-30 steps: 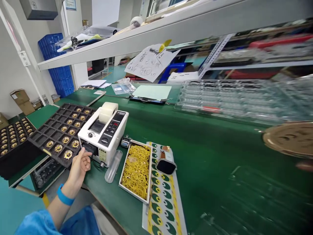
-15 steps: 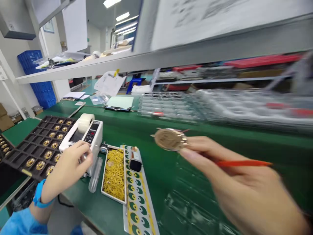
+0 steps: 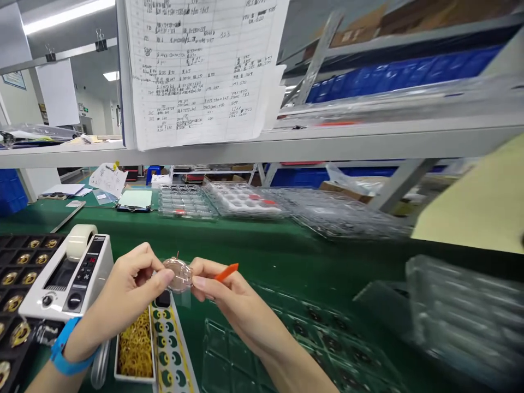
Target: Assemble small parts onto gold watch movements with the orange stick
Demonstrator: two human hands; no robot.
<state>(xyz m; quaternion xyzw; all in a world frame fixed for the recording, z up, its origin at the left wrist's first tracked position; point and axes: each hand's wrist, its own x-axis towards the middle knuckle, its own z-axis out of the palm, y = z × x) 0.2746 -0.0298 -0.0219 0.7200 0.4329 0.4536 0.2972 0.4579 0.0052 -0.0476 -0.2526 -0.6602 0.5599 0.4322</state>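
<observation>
Between my two hands is a round watch case (image 3: pixel 179 275) with a rose-gold rim and a shiny face. My left hand (image 3: pixel 133 286), a blue band on its wrist, pinches the left edge of the case between thumb and forefinger. At the opposite edge, my right hand (image 3: pixel 229 292) grips it with thumb and fingertips. A pointed orange-red tool (image 3: pixel 226 272) sticks out from between the fingers of my right hand; its other end is hidden. A clear film seems to hang just below the case, but I cannot tell whether it is attached.
Left stands a white tape dispenser (image 3: pixel 104 256) beside a black tray (image 3: pixel 24 245) of gold-coloured parts. A box of yellow rubber bands (image 3: pixel 134 352) and a sticker sheet (image 3: pixel 174 349) lie below my hands. Clear plastic trays (image 3: pixel 241 355) sit right; a shelf (image 3: pixel 229 146) crosses above.
My left hand has left the tape dispenser and come to the watch case. My right hand has brought the case leftward to meet it. The view has swung right.
</observation>
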